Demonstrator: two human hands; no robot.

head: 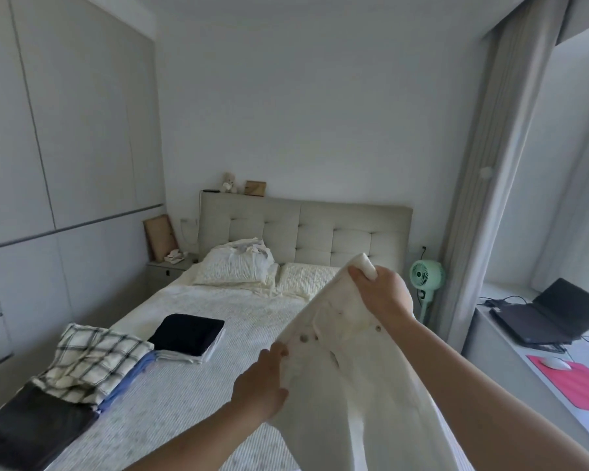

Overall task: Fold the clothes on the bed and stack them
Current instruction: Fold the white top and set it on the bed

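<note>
Pale bedroom, grey wardrobe doors [65, 130] along the left of the frame, curtain [483, 164] down the right. Bed [191, 402] in the middle and lower left, under a light textured cover, tufted headboard [320, 232] at centre, two pillows [235, 270] just below it with crumpled pale cloth on the left one.

White trousers [347, 351] held up in the air at lower centre-right, above the bed's near right part, waistband slanting from lower left to upper right, button and pocket facing the camera, legs hanging down out of the bottom edge. Left hand [262, 382] at lower centre, pinching the lower end of the waistband, thumb on the front. Right hand [385, 294] at centre right, fingers curled round the upper end of the waistband, a fold of cloth sticking up above the knuckles.

On the bed at lower left: checked garment [89, 358], loosely heaped, over blue cloth [130, 379]; dark garment [31, 433] just beside it toward the bottom corner. Folded stack [187, 338] near the centre left, black piece on top of pale ones.

Green fan [426, 277] right of the bed. Laptop [551, 317] and red mat [572, 385] on the table at far right.
</note>
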